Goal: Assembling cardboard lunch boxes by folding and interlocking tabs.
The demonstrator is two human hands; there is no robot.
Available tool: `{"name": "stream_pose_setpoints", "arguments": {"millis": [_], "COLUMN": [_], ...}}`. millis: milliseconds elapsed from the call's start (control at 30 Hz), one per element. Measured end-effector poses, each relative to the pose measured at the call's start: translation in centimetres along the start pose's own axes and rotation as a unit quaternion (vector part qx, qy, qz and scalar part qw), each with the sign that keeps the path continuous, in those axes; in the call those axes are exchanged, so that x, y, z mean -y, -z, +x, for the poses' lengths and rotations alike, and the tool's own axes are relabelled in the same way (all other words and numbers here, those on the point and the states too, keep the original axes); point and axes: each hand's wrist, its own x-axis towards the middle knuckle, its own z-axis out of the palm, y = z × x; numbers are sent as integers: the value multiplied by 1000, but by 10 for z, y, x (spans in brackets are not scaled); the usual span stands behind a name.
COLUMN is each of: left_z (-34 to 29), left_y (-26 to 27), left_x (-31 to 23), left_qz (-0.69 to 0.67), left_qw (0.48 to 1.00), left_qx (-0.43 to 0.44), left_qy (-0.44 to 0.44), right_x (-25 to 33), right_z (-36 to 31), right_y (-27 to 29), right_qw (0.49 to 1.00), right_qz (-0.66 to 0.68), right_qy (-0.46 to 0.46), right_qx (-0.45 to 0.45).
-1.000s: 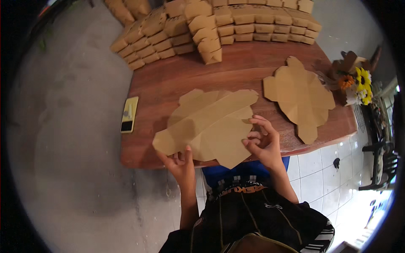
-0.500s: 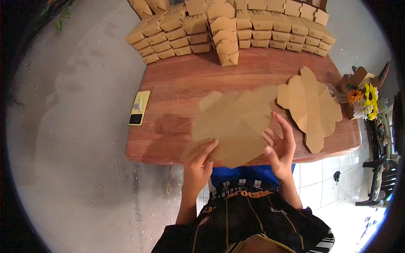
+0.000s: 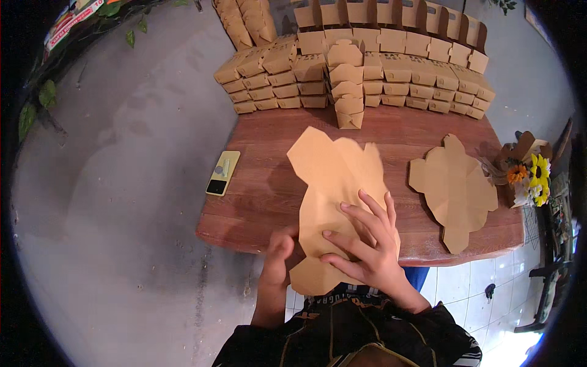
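A brown cardboard box blank (image 3: 324,214), unfolded with flaps and crease lines, is held up in front of my body over the table's near edge. My right hand (image 3: 370,238) lies across its face, fingers spread and stretched out over the card. My left hand (image 3: 280,254) is at its lower left edge, with the thumb side showing and the fingers hidden behind the card. More flat box blanks (image 3: 455,189) lie in a pile to the right on the table.
Folded cardboard boxes (image 3: 422,70) are stacked in rows along the far side of the wooden table (image 3: 269,202), with nested open cartons (image 3: 350,113) in front. A yellow phone (image 3: 222,173) lies at the left edge. Artificial flowers (image 3: 538,174) stand at the right edge.
The blank has turned more upright and come nearer my body. My right hand has moved from its right edge onto its face, fingers spreading. The view has tilted up.
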Motion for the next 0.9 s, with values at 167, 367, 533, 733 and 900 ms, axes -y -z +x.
{"name": "stream_pose_setpoints", "arguments": {"millis": [167, 367, 533, 733, 900], "left_z": [3, 8, 0, 6, 8], "left_y": [9, 28, 39, 43, 40], "left_x": [6, 17, 33, 34, 31], "left_qz": [321, 192, 203, 196, 193], "left_qw": [946, 981, 978, 980, 980], "left_qx": [-35, -8, -15, -12, -14], "left_qy": [36, -7, -41, -40, -44], "right_x": [-9, -25, -27, -17, 1], "right_z": [-6, -14, -17, -11, -9], "right_y": [1, 12, 19, 25, 33], "right_qw": [1000, 973, 964, 967, 985], "right_qz": [8, 20, 144, 159, -54], "right_qy": [-7, -218, -222, -172, -66], "right_qx": [9, -66, 18, 103, 149]}}
